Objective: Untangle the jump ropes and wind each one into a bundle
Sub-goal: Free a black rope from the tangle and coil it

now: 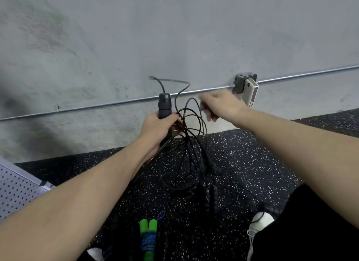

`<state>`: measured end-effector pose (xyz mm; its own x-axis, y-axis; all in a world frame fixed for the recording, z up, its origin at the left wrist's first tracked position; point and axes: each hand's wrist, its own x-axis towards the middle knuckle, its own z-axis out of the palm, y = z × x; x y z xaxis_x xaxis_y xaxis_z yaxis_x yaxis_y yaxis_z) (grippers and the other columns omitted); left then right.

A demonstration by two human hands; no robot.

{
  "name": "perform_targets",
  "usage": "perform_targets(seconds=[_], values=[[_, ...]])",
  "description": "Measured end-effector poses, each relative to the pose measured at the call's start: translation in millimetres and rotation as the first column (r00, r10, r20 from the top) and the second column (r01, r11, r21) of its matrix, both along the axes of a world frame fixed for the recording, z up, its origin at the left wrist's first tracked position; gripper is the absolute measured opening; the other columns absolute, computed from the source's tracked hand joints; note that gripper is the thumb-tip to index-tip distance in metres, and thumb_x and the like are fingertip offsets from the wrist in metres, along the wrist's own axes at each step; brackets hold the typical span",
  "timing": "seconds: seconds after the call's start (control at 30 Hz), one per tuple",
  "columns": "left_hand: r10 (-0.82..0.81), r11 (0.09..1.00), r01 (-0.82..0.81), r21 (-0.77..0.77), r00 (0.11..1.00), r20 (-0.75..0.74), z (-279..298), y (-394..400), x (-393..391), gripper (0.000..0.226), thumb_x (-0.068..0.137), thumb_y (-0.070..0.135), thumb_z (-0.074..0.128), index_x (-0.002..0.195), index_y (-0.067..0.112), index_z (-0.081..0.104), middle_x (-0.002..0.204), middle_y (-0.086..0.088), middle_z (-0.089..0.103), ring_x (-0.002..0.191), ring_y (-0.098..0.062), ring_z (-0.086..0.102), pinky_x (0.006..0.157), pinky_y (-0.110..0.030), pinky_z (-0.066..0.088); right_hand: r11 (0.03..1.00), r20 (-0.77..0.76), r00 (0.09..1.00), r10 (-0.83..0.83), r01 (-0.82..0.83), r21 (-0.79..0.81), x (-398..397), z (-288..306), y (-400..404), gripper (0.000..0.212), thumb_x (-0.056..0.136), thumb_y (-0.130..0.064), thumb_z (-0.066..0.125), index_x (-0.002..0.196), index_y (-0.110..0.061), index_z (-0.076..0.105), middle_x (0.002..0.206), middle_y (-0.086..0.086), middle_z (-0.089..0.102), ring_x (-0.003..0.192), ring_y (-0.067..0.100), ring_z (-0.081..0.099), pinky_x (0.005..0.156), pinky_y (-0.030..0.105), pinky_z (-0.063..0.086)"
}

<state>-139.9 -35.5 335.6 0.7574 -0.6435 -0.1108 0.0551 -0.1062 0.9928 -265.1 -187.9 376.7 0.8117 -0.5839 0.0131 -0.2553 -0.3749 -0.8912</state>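
The dark grey cylindrical jump-rope handle (164,105) stands nearly upright in the left hand (158,129), whose fingers curl round its lower half together with several loops of thin black rope (191,144). Those loops hang from the grip down toward the black rubber floor with white speckles (242,153), and one strand rises from the handle's top and arcs over to the right. The right hand (221,104) is raised just to the right of the loops, level with the handle, palm down; it is blurred, so I cannot tell whether its fingers pinch a strand or hold nothing. Below the loops, more dark rope and what seems a second black handle (210,200) lie tangled on the floor, hard to separate from the dark surface. At the bottom edge lies a wound bundle with two bright green foam handles (148,228) bound by blue cord, partly cut off. Both forearms reach forward from the lower corners, the left bent inward at the wrist.
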Motion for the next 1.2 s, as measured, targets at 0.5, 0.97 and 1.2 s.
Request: perform_targets(seconds=[0.5,0.97,1.2], values=[[0.046,0.997,-0.049,-0.066,0.998,-0.048,-2.3,1.7,0.2,0.007,0.093,0.009,0.070,0.099,0.007,0.069,0.074,-0.006,0.074,0.071,-0.023,0.072,0.067,-0.034,0.061,0.972,-0.207,0.951,0.232,-0.215,0.098,0.9,-18.5,2.7,0.013,0.086,-0.035,0.077,0.095,-0.026,0.074,0.105,-0.001,0.076,0.091,0.013,0.070,0.087,0.033,0.058],[0.205,0.963,-0.239,-0.126,0.949,-0.238,-4.6,17.0,28.3,0.007,0.096,0.008,0.064,0.097,0.012,0.059,0.062,-0.001,0.069,0.059,-0.015,0.065,0.054,-0.028,0.055,0.812,0.024,0.989,0.145,-0.132,0.569,-8.8,-6.2,-14.9,0.023,0.106,-0.028,0.043,0.096,-0.012,0.056,0.054,-0.006,0.022,0.047,0.012,0.025,0.067,0.031,0.049],[0.223,0.958,-0.259,-0.125,0.944,-0.243,-10.3,21.5,37.4,0.007,0.095,0.008,0.061,0.098,0.013,0.058,0.076,-0.002,0.067,0.059,-0.015,0.063,0.050,-0.024,0.046,0.676,0.139,0.928,0.345,-0.348,0.649,-28.8,-0.5,-27.2,0.021,0.102,-0.014,0.036,0.088,-0.012,0.053,0.065,0.000,0.041,0.057,0.014,0.038,0.065,0.030,0.048]])
